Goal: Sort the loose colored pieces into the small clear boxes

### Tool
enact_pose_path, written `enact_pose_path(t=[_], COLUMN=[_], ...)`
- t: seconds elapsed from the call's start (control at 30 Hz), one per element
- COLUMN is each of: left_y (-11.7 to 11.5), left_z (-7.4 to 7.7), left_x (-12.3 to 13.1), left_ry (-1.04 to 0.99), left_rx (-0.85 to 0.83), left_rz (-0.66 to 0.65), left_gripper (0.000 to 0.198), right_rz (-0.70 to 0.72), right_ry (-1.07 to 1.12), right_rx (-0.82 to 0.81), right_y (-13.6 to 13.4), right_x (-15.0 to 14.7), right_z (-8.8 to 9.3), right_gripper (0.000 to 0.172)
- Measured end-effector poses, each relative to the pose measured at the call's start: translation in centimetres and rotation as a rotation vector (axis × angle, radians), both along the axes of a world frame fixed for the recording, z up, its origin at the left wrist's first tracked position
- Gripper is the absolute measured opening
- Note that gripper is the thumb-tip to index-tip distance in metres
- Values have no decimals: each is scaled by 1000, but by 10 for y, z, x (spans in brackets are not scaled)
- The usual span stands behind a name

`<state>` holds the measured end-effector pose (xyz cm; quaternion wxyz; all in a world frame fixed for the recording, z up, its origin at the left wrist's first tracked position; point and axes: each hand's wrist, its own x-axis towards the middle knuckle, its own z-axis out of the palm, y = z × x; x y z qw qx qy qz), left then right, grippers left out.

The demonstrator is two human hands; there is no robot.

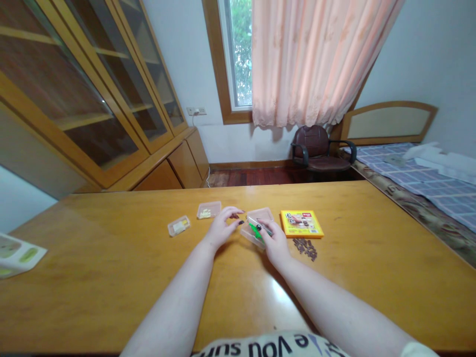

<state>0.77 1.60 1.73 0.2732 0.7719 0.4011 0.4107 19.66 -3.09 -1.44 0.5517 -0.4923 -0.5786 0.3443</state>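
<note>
A clear plastic box (244, 237) with its lid (265, 213) tipped back stands in the middle of the wooden table. Bright green pieces (255, 230) show inside it, partly covered by fingers. My right hand (277, 241) is closed on the right side of this box, thumb over the green pieces. To the left of the box, my left hand (222, 226) has its thumb and fingers apart, with nothing plainly held. A yellow flat package (301, 223) lies to the right, with a pile of small brown pieces (305, 249) in front of it.
Left of my left hand are a small clear box (179, 226) with white and yellow contents and another clear box (208, 209) with cream pieces. A white and green object (18, 255) stands at the table's left edge. A chair (316, 151) is beyond the table.
</note>
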Motion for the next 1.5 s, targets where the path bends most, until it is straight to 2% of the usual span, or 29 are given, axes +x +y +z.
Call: enact_pose_path(t=[0.1,0.13,0.2,0.3,0.53,0.73,1.0,1.13,1.27,1.4,1.5], left_y=[-2,-2,-3,-2,-2,0,3,3,4,4,3], left_z=[-4,-6,-10,-15,-13,-16,-22,-21,-18,-14,-13], left_x=[1,2,4,6,6,7,8,10,10,8,7], left_ry=[-5,6,14,-28,-155,-143,-152,-143,-98,49,131], left_rx=[-127,-170,-238,-295,-294,-259,-264,-220,-140,-7,86], left_rz=[-128,-176,-239,-261,-169,-157,-142,-101,-41,-86,-73], left_gripper=[77,87,91,90,93,88,88,72,50,53,56], right_rz=[6,12,33,52,-17,44,129,216,244,124,78], right_ry=[18,29,53,84,174,214,153,82,-13,-58,-73], right_rx=[8,15,37,60,-25,-7,-8,42,112,154,183], right_y=[-1,-1,-1,-1,2,1,0,0,1,1,-1], right_x=[-1,-1,-1,0,-3,-5,-1,0,-4,-5,-4], right_z=[-1,-1,-1,-2,-2,1,7,4,-5,-7,-4], right_gripper=[27,27,26,25,35,33,25,23,47,37,36])
